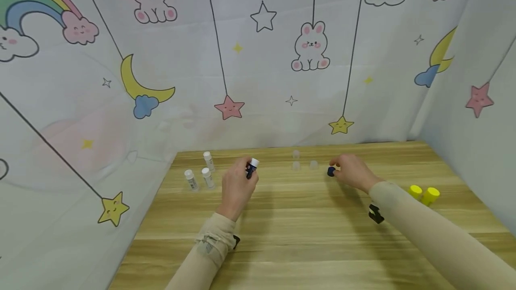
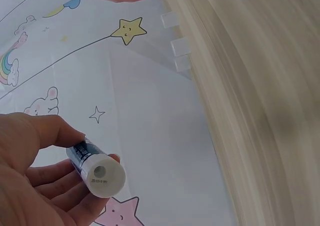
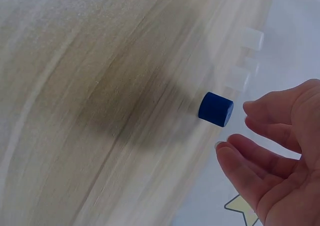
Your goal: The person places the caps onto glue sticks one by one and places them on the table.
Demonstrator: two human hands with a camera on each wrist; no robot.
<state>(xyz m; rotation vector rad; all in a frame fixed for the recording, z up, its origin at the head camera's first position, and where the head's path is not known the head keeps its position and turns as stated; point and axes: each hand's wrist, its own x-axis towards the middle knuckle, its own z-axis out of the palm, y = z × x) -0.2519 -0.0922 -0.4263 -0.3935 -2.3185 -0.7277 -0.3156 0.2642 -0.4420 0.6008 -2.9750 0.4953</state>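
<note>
My left hand point(image 1: 238, 187) holds a glue stick point(image 1: 251, 170) with a dark blue, printed body, pinched between thumb and fingers above the table. The stick's white round end, with a small recess in its middle, faces the camera in the left wrist view. At the right, my right hand point(image 1: 352, 171) is beside a dark blue cap point(image 3: 216, 109) on the table. In the right wrist view a small gap separates its loosely bent fingertips point(image 3: 250, 107) from the cap.
Three translucent caps point(image 1: 296, 165) stand near the table's back edge. Three white tubes point(image 1: 208, 178) stand upright at the left, and two yellow cylinders point(image 1: 430, 196) at the right, partly behind the right sleeve. A patterned cloth point(image 1: 266, 79) hangs behind the wooden table point(image 1: 298, 245).
</note>
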